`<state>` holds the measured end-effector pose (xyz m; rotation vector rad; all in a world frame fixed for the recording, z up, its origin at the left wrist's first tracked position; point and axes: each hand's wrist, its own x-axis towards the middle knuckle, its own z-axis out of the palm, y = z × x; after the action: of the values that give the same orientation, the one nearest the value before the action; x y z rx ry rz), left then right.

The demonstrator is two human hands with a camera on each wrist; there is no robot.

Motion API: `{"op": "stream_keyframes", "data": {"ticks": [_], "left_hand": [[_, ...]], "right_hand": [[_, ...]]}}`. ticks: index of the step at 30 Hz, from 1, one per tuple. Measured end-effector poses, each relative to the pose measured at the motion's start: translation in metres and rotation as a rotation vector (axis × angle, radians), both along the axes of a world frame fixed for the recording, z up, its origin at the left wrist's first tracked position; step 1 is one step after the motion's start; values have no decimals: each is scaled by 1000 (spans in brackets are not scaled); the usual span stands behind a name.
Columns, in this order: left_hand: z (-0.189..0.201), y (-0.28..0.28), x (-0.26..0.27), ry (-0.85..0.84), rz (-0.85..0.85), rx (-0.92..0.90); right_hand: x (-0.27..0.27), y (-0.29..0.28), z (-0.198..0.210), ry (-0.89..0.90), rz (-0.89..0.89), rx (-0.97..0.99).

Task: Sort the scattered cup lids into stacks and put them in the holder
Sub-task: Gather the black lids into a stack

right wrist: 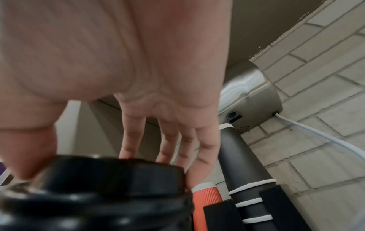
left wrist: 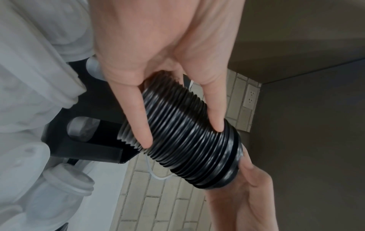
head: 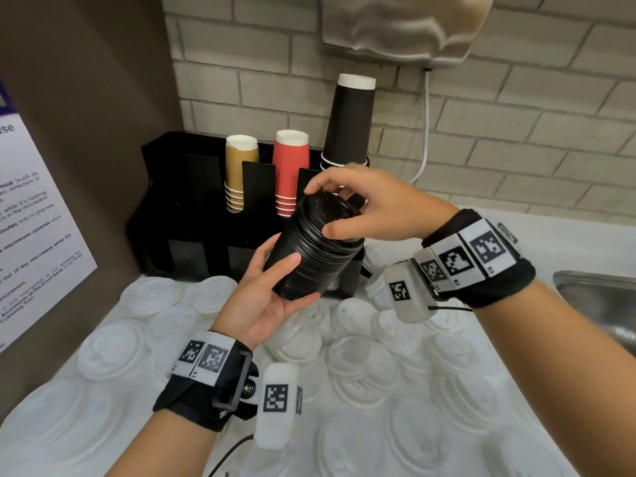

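A tall stack of black lids (head: 318,246) is held tilted above the counter, in front of the black holder (head: 179,208). My left hand (head: 275,287) grips the lower end of the stack, thumb on one side and fingers on the other (left wrist: 138,121). My right hand (head: 358,208) holds the top black lid (right wrist: 110,176) by its rim, thumb in front and fingers behind. Many white lids (head: 351,352) lie scattered over the counter below both hands. The stack of black lids (left wrist: 189,137) fills the middle of the left wrist view.
In the holder stand upside-down stacks of tan cups (head: 241,170), red cups (head: 289,170) and black cups (head: 351,122). A metal dispenser (head: 402,25) with a white cable hangs on the brick wall. A steel sink (head: 599,297) lies at the right. A notice (head: 31,235) hangs at the left.
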<state>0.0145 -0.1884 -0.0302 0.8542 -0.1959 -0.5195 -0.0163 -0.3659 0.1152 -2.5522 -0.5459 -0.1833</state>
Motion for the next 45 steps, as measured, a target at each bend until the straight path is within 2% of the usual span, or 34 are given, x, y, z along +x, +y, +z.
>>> {"op": "stream_keyframes", "data": {"ticks": [3,13,16,19,21,23,25,27,33,37,42,45], "left_hand": [[0,0,-1,-9,-10,9],[-2,-2,1,23,7,-22],[-2,-1,2,28,13,-20],[-4,2,5,28,25,-25],[-4,5,7,36,39,-30],[-4,6,9,36,47,-29],[-4,7,9,26,49,-27],[-5,8,9,20,54,-27],[-7,11,10,20,67,-29],[-7,13,11,7,68,-27],[-6,16,11,8,77,-33],[-5,15,11,15,77,-33]], "right_hand": [[3,-1,1,38,25,28],[6,1,-2,4,56,-20],[3,-2,-2,2,21,15],[2,-23,-2,14,-136,159],[8,-52,-9,75,-303,178],[15,-85,-25,219,-491,18],[22,-117,-49,435,-661,-194],[26,-142,-76,596,-767,-304],[23,-169,-128,724,-874,-386],[25,-178,-148,749,-856,-362],[23,-180,-156,708,-867,-376],[23,-174,-141,559,-957,-293]]}}
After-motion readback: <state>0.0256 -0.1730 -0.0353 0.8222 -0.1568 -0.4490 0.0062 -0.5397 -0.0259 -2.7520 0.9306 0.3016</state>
